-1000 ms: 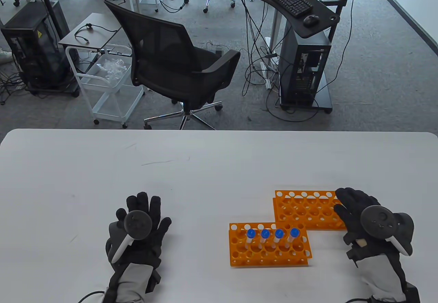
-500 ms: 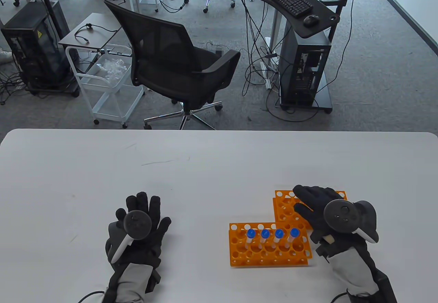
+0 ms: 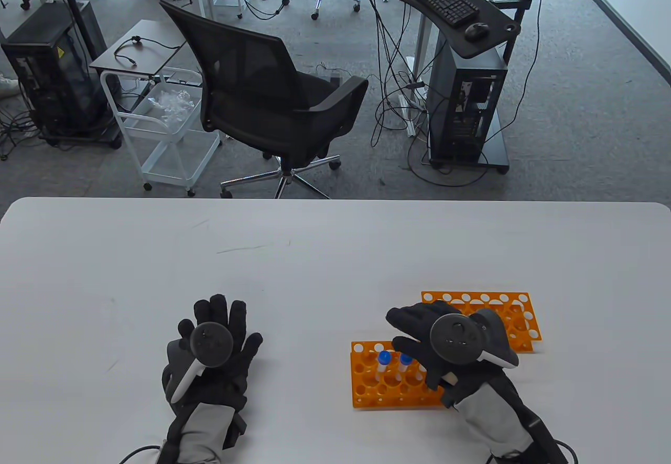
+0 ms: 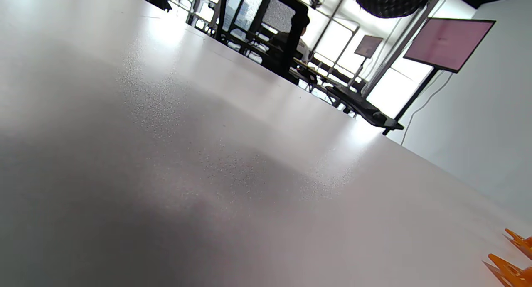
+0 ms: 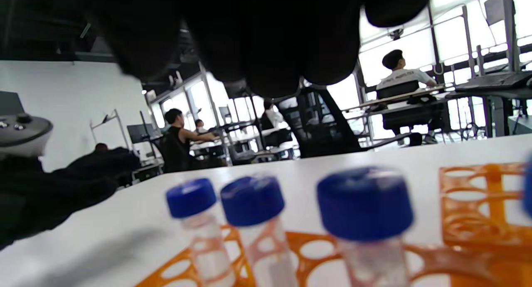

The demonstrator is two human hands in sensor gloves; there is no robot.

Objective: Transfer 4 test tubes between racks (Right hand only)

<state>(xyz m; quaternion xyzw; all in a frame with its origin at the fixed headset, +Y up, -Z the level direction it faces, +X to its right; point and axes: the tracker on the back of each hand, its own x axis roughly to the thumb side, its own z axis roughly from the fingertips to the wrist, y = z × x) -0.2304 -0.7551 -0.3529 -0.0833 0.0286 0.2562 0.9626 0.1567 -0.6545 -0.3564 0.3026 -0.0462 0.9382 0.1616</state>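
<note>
With your right hand (image 3: pixel 427 341) spread above the near rack (image 3: pixel 367 388) and grasping nothing, all visible blue-capped tubes (image 3: pixel 385 362) stand there near the bench's front edge, the far rack (image 3: pixel 516 317) holds none, so four transfers remain.

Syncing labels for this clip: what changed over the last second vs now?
The right hand swept left from over the far rack to above the near rack, now covering two of the four blue-capped tubes; its fingers hang just above the caps, gripping nothing yet. Left hand, both racks and the tubes stayed put.
</note>
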